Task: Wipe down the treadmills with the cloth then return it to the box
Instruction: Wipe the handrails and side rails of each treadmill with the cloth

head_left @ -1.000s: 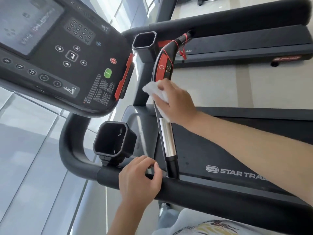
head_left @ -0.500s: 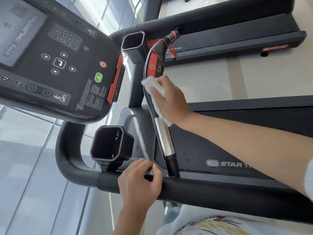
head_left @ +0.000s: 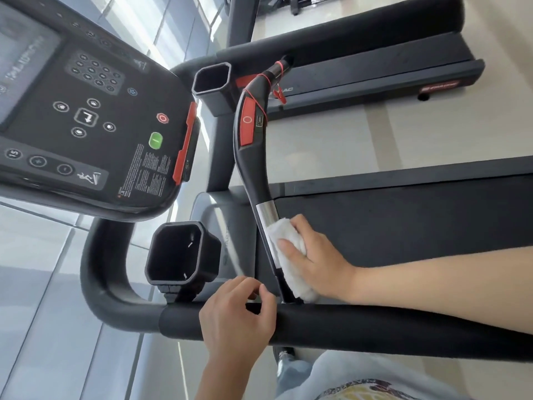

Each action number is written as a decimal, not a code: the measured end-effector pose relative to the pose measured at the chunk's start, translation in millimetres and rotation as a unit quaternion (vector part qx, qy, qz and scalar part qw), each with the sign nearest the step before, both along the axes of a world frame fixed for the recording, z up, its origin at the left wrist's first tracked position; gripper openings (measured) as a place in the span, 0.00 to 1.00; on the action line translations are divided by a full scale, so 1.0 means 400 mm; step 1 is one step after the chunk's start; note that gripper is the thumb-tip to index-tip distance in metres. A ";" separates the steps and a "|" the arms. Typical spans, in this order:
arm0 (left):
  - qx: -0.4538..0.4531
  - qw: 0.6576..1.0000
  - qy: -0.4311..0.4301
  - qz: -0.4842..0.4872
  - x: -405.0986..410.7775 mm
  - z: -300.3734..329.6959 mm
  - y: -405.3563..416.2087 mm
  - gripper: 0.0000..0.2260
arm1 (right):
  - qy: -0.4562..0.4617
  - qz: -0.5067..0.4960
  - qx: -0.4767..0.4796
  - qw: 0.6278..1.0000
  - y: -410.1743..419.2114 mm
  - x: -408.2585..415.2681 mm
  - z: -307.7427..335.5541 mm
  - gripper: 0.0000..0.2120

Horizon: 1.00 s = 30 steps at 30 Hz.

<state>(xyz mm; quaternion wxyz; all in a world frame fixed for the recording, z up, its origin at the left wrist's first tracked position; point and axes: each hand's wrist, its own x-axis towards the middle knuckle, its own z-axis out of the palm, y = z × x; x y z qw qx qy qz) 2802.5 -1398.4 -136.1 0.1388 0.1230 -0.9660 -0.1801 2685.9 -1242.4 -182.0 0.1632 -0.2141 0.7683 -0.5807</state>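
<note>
One white cloth (head_left: pixel 290 255) is all that stands between the right hand (head_left: pixel 314 264) and the centre grip bar (head_left: pixel 253 174) of the treadmill; it is bunched against the lower end of that bar, over the bottom of the silver sensor band (head_left: pixel 268 216), close to where the bar meets the padded handrail (head_left: pixel 375 324); the right hand's fingers curl over the cloth and press it onto the bar; the left hand (head_left: pixel 236 316) rests on the handrail with its fingers curled loosely over the top and the thumb raised, seemingly steadying the body rather than gripping hard.

Several risks follow from this; the cloth is wadded rather than wrapped, so I judge the far side of the bar may go unwiped; its loose tail hangs near the joint with the handrail and could snag there or slip out of the fingers; higher on the same bar sit a red stop button (head_left: pixel 247 122) and a red safety cord (head_left: pixel 274 79), and a hard upward stroke could press the one or tug the other; the console (head_left: pixel 95 116) and the two cup holders (head_left: pixel 178 252) lie beyond; no box is in view, so the return lies well ahead.
</note>
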 end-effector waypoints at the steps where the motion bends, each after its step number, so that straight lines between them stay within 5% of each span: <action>1: 0.003 1.000 0.002 0.000 0.000 0.001 0.000 0.11 | 0.008 -0.002 -0.004 1.000 -0.006 -0.010 0.003 0.10; 5: -0.005 1.000 -0.005 0.005 -0.002 0.004 0.004 0.11 | 0.025 -0.092 -0.043 0.995 -0.096 -0.132 0.070 0.09; 10: -0.014 1.000 -0.012 0.012 0.001 0.004 0.000 0.12 | 0.163 -0.163 -0.005 0.973 -0.176 -0.248 0.111 0.07; 14: -0.006 1.000 -0.003 0.016 0.004 0.000 -0.001 0.12 | 0.384 -0.062 0.082 0.918 -0.146 -0.189 0.094 0.08; 20: 0.000 1.000 0.023 0.015 0.008 0.004 0.002 0.14 | 0.518 0.110 0.156 0.834 -0.076 -0.050 0.019 0.04; 25: -0.003 0.997 0.072 -0.030 0.021 -0.004 -0.010 0.17 | 0.517 0.193 0.169 0.817 -0.022 -0.016 0.033 0.11; 30: 0.008 0.994 0.052 -0.100 0.036 -0.008 -0.022 0.13 | 0.468 0.076 0.208 0.856 -0.060 -0.059 0.072 0.12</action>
